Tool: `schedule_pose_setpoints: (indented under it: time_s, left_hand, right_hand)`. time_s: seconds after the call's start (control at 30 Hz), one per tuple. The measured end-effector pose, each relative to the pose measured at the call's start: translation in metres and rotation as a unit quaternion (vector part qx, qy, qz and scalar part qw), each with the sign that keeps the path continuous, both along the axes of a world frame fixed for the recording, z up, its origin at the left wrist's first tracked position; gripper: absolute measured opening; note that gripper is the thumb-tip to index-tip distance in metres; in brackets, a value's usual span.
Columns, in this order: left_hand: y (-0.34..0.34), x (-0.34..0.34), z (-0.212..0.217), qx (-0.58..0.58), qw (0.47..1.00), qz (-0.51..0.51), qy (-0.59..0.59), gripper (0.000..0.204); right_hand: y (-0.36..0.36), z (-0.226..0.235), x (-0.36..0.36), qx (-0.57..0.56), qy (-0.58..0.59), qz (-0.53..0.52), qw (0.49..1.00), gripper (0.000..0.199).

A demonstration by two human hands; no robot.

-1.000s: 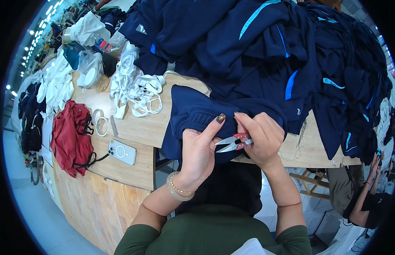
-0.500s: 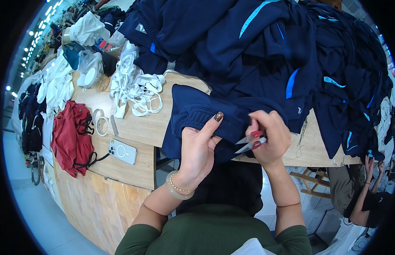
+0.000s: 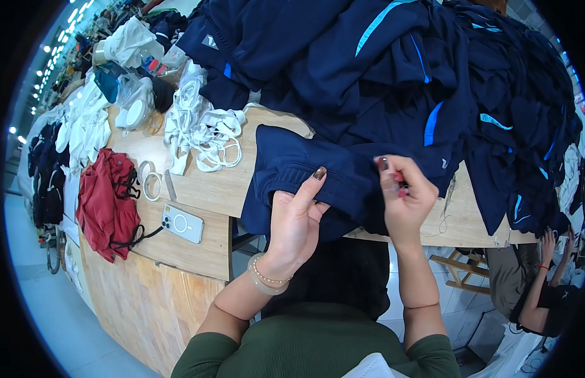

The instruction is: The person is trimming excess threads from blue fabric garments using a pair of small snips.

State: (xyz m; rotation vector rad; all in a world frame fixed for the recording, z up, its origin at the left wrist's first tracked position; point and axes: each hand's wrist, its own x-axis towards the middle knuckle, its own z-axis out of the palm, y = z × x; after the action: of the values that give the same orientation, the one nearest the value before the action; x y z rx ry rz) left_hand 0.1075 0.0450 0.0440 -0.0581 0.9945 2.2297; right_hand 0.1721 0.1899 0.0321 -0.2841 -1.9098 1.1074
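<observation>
My left hand (image 3: 297, 222) is closed on a pair of navy trousers (image 3: 286, 148), its thumb pressing on the gathered elastic band. The garment is folded over the table's near edge. To the right of it, my right hand (image 3: 411, 200) is lifted and curled around small red-handled thread snips (image 3: 401, 184). Only bits of the red handles show between the fingers; the blades are hidden or blurred. The right fingertips are near the navy cloth, and I cannot tell whether they pinch a thread.
A large heap of navy garments (image 3: 343, 75) with blue stripes covers the table's far side. At left lie white straps (image 3: 210, 135), a tape roll (image 3: 152, 186), a phone (image 3: 183, 224) and a red cloth bag (image 3: 106, 205). A co-worker's hands (image 3: 547, 249) show at far right.
My right hand has moved up and slightly right, away from the garment, and turned so the snips' blades no longer show. My left hand keeps its hold in nearly the same place.
</observation>
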Motion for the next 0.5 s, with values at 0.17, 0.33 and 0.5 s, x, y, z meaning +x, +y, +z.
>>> schedule_pose_setpoints:
  time_s: [0.17,0.33,0.5]
  left_hand:
    - [0.000,0.001,0.002,-0.004,1.000,0.011,-0.005,0.015]
    - [-0.001,0.013,-0.014,-0.056,0.988,0.075,0.124,0.014]
    - [0.017,0.024,-0.004,-0.077,0.940,0.191,0.274,0.007]
  right_hand:
    - [-0.005,0.009,0.001,0.115,-0.096,0.090,0.985,0.035]
    - [0.002,0.007,0.004,0.001,-0.063,-0.006,0.998,0.029]
    - [-0.021,0.017,0.004,-0.201,-0.076,0.064,0.974,0.024]
